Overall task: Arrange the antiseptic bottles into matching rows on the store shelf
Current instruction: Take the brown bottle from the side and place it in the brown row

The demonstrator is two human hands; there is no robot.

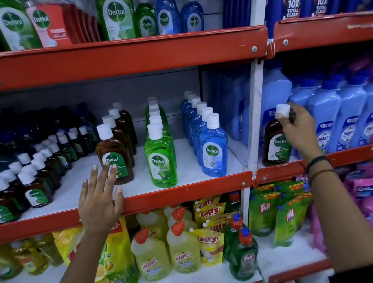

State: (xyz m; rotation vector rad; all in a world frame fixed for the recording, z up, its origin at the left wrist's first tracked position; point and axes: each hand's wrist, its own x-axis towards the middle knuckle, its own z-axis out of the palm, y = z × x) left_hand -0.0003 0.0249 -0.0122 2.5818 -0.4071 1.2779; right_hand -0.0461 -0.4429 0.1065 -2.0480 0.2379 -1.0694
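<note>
Red-painted metal shelving with white boards, stocked on three levels in view; item of concern is the middle shelf (186,189), split by a white upright (254,119) into a left and a right bay. My left hand (99,199): fingers spread and loose, gripping nothing, palm over the red front edge of the left bay, fingertips just in front of the foremost bottle of the brown row (115,147). My right hand (297,127): closed on the white cap of a brown antiseptic bottle (274,144), which stands upright at the front left corner of the right bay, just beside the upright and in front of pale blue jugs (342,117). Bottle: amber-brown, white screw cap, green-and-white Dettol label. Left bay, front to back in files: small brown bottles (28,182) toward the left end, then the brown row, a green row (159,151), and a blue row (209,143) nearest the upright, all white-capped, labels facing forward.
</note>
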